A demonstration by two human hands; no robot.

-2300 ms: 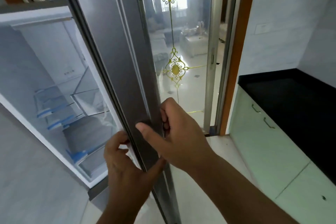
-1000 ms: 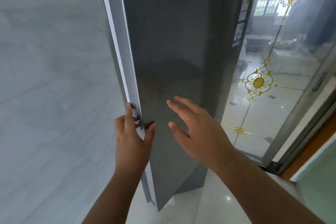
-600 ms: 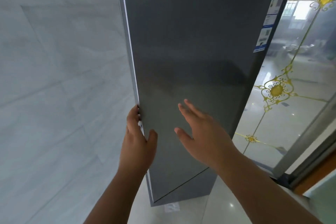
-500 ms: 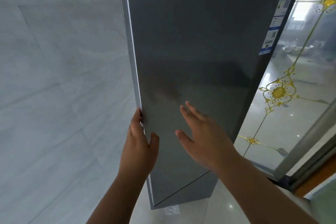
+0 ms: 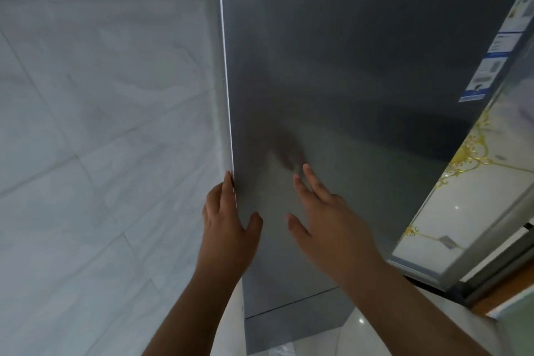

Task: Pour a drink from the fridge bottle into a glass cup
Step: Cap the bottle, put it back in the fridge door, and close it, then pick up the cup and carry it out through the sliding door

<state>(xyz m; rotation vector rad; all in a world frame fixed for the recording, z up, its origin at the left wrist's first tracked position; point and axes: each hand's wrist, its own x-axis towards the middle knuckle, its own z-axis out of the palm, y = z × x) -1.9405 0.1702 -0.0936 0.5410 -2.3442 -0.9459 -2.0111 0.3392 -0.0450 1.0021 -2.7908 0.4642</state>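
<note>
We see a grey fridge door [image 5: 346,66], white wall tiles [image 5: 101,95], shiny floor [image 5: 372,338], blurry blue label [image 5: 498,49], our left grip [image 5: 228,225] flat on the door's edge, right grip [image 5: 326,222] spread loose.

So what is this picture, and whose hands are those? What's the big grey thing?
There is no machine here, just a person. The picture comes from a camera worn on the person's head. It looks forward and down, so you see that person's own two hands. The big grey thing is a fridge door, with a sticker near its right edge. The left hand lies with straight fingers along the door's left edge, thumb on the front. The right hand is flat, fingers spread, at the door's front. Neither hand holds anything. A pale wall is on the left, and a glass door with gold patterns is on the right.
</note>
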